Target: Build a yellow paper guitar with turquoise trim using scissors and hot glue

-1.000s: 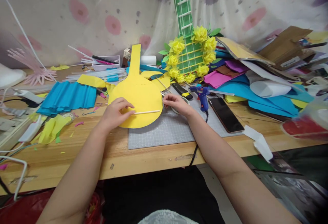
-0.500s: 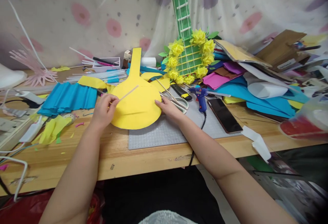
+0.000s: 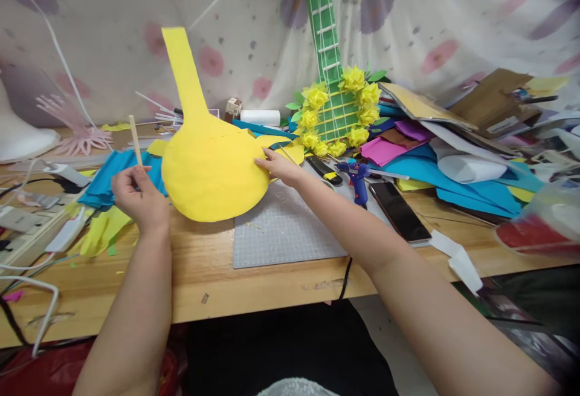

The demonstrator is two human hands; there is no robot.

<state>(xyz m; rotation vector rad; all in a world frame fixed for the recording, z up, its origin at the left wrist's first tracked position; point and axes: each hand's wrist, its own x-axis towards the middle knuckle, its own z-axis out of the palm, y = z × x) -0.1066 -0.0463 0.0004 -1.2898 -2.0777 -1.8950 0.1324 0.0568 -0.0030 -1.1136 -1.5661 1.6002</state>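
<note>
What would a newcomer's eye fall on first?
Probably the large yellow cutout in the right hand, left of centre. Behind it to the right, a green guitar model with yellow flowers, before the curtain. Left of the cutout, a pale stick held up in the left hand.

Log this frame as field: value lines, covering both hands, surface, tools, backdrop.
left hand: left hand pinches a thin pale stick, pointing up
right hand: right hand grips the right edge of a flat yellow guitar-shaped cutout
surface: light wooden table with a grey gridded cutting mat
tools: blue glue gun, left of a black rectangular phone
backdrop: green model guitar with yellow flowers, propped upright
</note>
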